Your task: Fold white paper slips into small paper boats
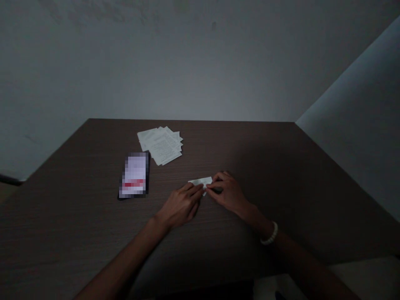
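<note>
A small piece of white folded paper (201,181) lies on the brown table, partly covered by my fingers. My left hand (182,204) rests at its lower left side, fingers held close together and pressing the paper down. From the right, my right hand (229,192) pinches the paper's right end between thumb and fingertips; a pale beaded bracelet (270,234) is on that wrist. A small corner of paper pokes out between the two hands. The exact folds under my fingers are hidden.
Several sheets of printed paper (164,146) lie fanned out toward the back left of the table (250,146). Closer to me is a dark-edged phone (134,174) with its lit screen blurred. A grey wall stands behind the table, and another rises along the right.
</note>
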`<state>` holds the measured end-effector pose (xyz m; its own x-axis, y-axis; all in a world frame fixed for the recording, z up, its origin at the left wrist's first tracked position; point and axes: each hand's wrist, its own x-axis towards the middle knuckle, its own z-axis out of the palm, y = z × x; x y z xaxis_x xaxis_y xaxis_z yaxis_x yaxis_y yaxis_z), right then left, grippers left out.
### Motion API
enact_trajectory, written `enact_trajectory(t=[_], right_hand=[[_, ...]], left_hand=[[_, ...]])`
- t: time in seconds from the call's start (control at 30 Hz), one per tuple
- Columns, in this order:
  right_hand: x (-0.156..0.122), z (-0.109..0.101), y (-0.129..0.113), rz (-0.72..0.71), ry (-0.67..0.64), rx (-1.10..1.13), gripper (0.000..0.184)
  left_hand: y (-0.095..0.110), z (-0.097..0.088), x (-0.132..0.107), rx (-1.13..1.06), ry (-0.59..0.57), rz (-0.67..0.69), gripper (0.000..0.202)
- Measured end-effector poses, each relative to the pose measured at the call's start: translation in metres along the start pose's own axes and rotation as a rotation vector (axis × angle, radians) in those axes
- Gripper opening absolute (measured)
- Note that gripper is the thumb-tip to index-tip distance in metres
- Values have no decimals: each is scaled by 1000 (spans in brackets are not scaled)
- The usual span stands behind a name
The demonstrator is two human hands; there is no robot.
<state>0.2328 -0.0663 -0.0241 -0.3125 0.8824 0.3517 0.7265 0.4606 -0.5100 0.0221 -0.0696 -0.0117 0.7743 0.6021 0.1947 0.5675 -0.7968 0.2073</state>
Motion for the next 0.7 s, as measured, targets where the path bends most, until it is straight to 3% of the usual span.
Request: enact_trajectory(t=[0.33,0.7], right_hand=[[-1,-2,-2,19,0,16,9],[-1,-2,-2,53,7,28,10]], left_hand=[[-3,-3,-6,-8,-70,43,42],[3,-7,-6,5,-112,-7,39]])
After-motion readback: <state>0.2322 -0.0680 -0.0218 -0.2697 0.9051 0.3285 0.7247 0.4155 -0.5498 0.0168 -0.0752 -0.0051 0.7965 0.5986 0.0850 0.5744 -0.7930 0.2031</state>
